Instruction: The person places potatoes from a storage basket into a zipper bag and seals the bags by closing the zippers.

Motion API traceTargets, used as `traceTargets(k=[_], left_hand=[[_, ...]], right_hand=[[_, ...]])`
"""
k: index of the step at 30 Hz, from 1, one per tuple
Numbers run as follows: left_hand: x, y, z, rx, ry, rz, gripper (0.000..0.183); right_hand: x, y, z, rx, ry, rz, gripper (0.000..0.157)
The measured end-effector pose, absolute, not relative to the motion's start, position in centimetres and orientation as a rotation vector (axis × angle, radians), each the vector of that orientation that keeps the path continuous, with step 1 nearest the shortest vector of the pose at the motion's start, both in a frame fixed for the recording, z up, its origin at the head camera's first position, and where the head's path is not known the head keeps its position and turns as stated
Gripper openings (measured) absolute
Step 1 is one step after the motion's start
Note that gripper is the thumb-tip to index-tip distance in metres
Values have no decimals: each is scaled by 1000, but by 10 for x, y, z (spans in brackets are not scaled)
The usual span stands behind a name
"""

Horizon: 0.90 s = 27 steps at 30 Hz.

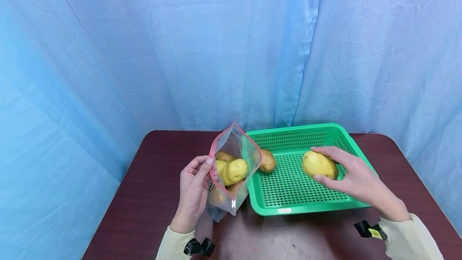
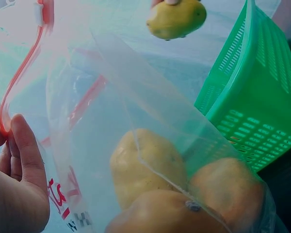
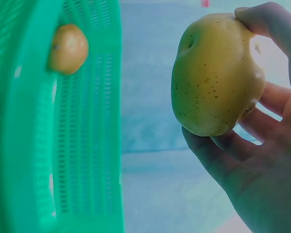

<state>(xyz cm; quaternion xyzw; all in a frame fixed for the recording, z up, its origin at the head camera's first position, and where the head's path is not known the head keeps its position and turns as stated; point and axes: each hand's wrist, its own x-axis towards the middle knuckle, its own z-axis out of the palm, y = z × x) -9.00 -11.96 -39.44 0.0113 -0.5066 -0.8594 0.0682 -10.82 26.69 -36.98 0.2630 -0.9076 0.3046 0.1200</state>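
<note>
My left hand (image 1: 195, 185) pinches the pink-edged rim of a clear zip bag (image 1: 254, 153), whose mouth gapes open. Several potatoes fill the lower part of the bag, one yellow potato (image 1: 235, 171) on top; in the left wrist view more potatoes (image 2: 148, 165) show through the plastic. My right hand (image 1: 355, 175) grips a yellow potato (image 1: 319, 165) between thumb and fingers, raised above the green basket (image 1: 310, 211). The right wrist view has this potato (image 3: 218, 77) close up, with small dark specks on its skin. A browner potato (image 1: 268, 162) lies at the basket's left end.
The basket stands right beside the bag on a dark reddish-brown table (image 1: 144, 196). A white slider (image 1: 233, 204) sits at the near corner of the bag's rim. Light blue curtains (image 1: 216, 51) hang behind the table and along its sides.
</note>
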Motion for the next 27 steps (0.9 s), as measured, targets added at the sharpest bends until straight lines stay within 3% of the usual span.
traceTargets(k=[14,27], left_hand=[[-90,-119,-394,28,-1525,-2591,5],[-92,-117,-394,26,-1531,-2594,6]], right_hand=[[-100,236,-354,775,-2480,1052,78],[-101,206,-348,731,-2373,1122,76]])
